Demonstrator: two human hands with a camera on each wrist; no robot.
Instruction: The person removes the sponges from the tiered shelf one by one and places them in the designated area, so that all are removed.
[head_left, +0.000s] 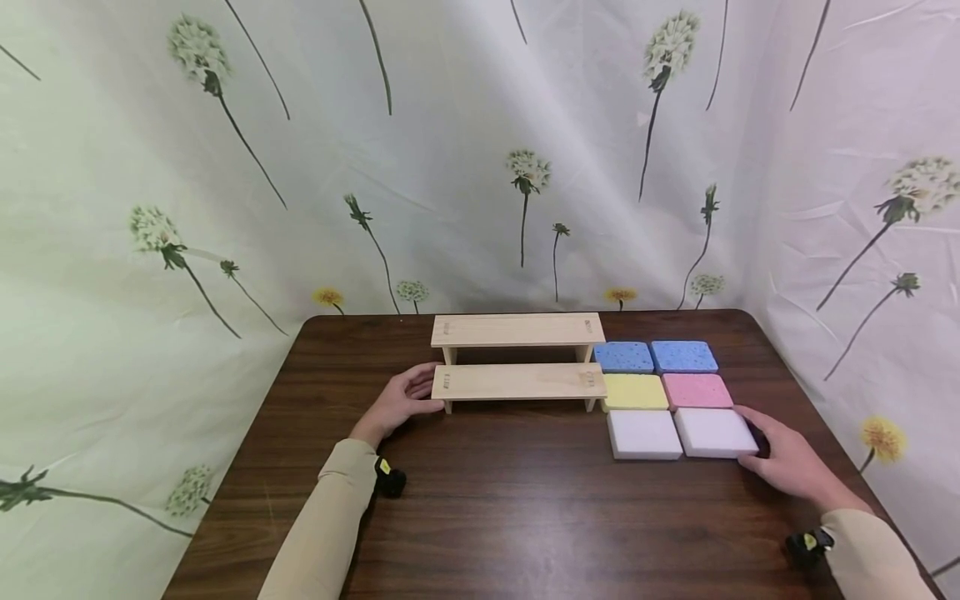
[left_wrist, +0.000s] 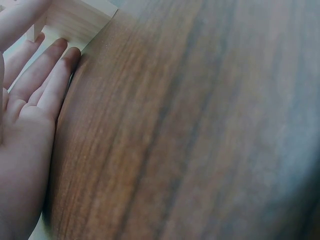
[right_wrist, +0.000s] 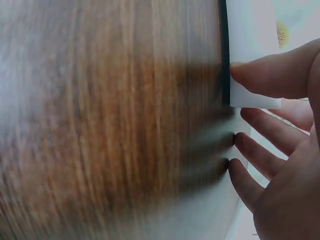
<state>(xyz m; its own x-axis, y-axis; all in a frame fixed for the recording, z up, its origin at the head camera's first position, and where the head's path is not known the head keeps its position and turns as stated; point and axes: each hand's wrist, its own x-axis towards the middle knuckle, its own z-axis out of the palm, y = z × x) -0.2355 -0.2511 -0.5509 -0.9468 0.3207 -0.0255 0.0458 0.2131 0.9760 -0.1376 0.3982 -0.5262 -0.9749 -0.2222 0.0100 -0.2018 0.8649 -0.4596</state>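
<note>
Two pale wooden bench-like risers stand one behind the other in the head view, the front riser (head_left: 517,382) lower than the back riser (head_left: 517,331). At their left end is my left hand (head_left: 401,400), its fingers extended near the front riser's end and the thumb at its front corner. Spread around the right end of a white sponge block (head_left: 716,432) is my right hand (head_left: 791,462). In the right wrist view the thumb (right_wrist: 275,75) lies against the block's front face, with the index finger passing behind it. The block lies flat beside another white block (head_left: 645,434).
Behind the white blocks lie a yellow sponge (head_left: 635,392) and a pink sponge (head_left: 697,391), then two blue sponges (head_left: 684,357) at the back, close to the risers. Everything rests on a dark brown wooden table (head_left: 510,517). A dandelion-print curtain (head_left: 465,167) hangs behind.
</note>
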